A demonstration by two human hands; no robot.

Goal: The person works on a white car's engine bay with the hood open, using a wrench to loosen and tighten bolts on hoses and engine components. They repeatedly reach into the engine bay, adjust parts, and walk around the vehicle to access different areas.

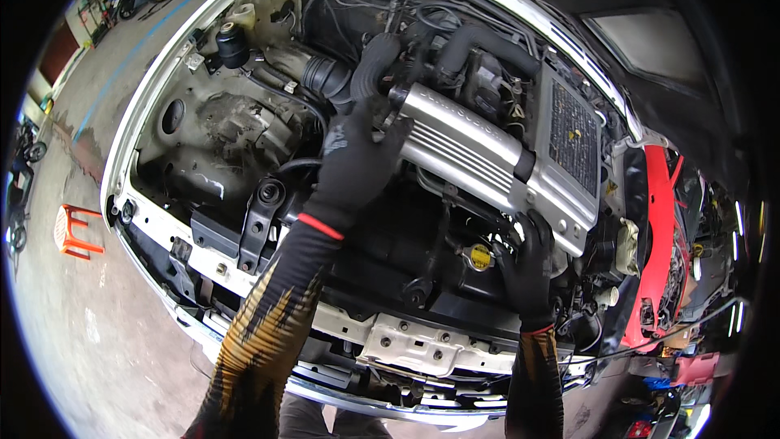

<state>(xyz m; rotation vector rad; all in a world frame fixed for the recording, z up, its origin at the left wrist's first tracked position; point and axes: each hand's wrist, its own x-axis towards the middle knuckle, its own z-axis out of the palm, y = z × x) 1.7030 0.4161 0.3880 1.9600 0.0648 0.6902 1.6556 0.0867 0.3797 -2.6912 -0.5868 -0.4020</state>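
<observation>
L gloved hand (pixel 353 154) is at left end of ribbed silver eng. cover (pixel 459 136); grip unclear. R gloved hand (pixel 530 267), fingers bent, sits nr. yellow rad. cap (pixel 480 257); grip unclear.

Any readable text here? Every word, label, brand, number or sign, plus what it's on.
Nothing I can quote reliably; lettering-like marks only:
Silver ribbed engine cover: row of small marks along its upper part, too small to read.
Round cap: yellow label with dark print, too small.
Left hand: pale print on the dark glove, too blurred.
No legible signs or numbers.
</observation>
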